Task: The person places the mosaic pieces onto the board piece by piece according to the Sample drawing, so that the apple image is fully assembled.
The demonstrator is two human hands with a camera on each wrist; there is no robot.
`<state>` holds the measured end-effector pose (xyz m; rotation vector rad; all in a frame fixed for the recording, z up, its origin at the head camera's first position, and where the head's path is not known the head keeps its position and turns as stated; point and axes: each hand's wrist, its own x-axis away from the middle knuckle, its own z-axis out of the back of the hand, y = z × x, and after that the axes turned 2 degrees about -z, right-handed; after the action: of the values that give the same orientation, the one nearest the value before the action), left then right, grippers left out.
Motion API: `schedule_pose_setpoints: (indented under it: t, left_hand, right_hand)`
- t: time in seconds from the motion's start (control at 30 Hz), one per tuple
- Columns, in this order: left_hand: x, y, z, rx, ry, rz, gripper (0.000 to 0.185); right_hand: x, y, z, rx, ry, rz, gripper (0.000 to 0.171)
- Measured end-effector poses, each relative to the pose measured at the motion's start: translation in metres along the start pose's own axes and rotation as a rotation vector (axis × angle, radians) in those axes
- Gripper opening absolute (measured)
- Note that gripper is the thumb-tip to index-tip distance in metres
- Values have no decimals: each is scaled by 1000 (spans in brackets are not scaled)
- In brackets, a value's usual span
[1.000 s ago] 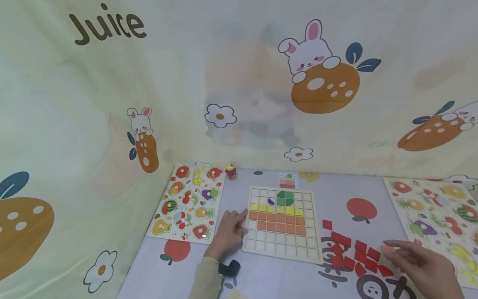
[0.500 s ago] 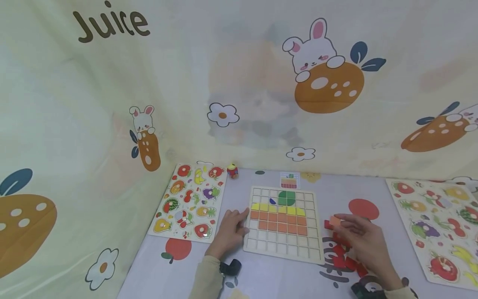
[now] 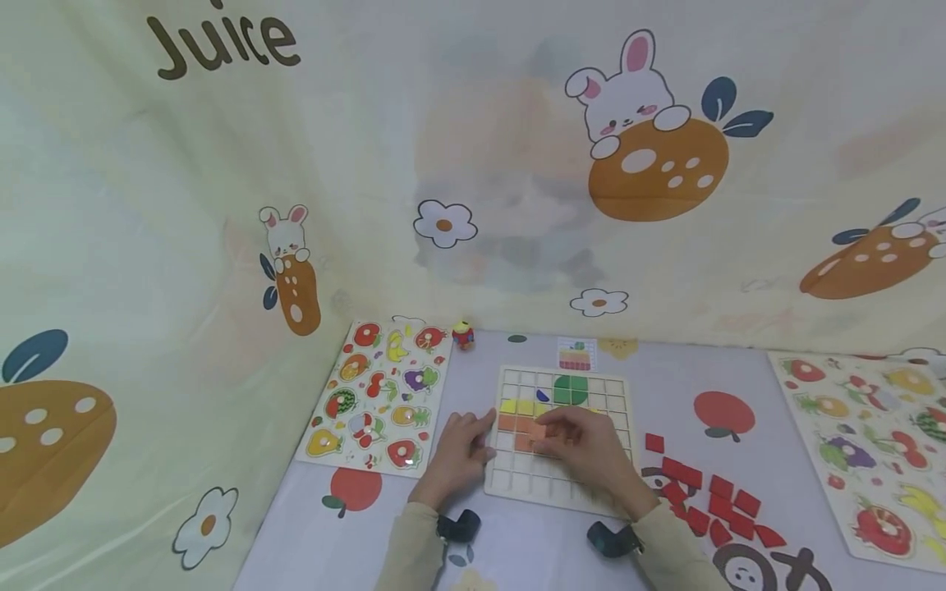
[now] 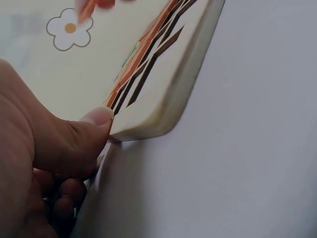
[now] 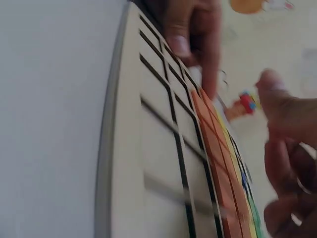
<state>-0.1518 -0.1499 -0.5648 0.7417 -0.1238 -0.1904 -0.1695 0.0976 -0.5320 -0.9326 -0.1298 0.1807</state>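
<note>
- Along the left edge of the grid board (image 3: pixel 517 484), the left hand (image 3: pixel 454 455) touches with index finger and thumb set apart. Its own wrist view adds the thumb tip against the board's side near a rounded corner, with other fingers curled below.
- Over the middle of the board, the right hand (image 3: pixel 587 447) makes a narrow pinch. The left wrist view shows an orange piece (image 4: pixel 88 11) in it, blurred; from the head this piece is hard to separate from the orange tiles (image 3: pixel 510 422) below. Whether it touches the board, I cannot tell.
- Toward the board's far edge sit green pieces (image 3: pixel 571 389), with a small blue piece (image 3: pixel 543 395) on their left; nearer comes a row of yellow tiles (image 3: pixel 512 405), then the orange tiles, partly covered by the right hand.
- Off the board's right edge, loose red pieces (image 3: pixel 681 472) lie scattered on the table (image 3: pixel 332 550), seen only from the head.
- At the table's far edge stand a small figurine (image 3: pixel 463 335), which the right wrist view also catches, and a picture card (image 3: pixel 576 355) lying flat.
- Toward the table's left and right edges lie two fruit boards, one on the left (image 3: pixel 343 460), one on the right (image 3: pixel 872 484).
</note>
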Motion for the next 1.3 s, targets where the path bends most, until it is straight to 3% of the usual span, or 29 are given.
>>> schedule_pose_setpoints:
  t: [0.23,0.53,0.7,1.1,1.3]
  left_hand:
    - [0,0,1,-13,-14,-20,65]
    - [-2,1,2,-19,-13,-32,65]
    - [-1,3,3,-16,-19,-21,66]
    - [3,4,6,-12,-11,-9,65]
    - [2,2,4,-4,-5,-26,64]
  right_hand:
    - [-13,-15,-25,136,-49,24,31]
    - [-23,-20,-40,214,-69,39,33]
    - [-23,-21,-40,225,-51,35,32]
    - [-25,-24,-45,248,-51,76,13]
    - [-25,-23,-45,253,-48,93,13]
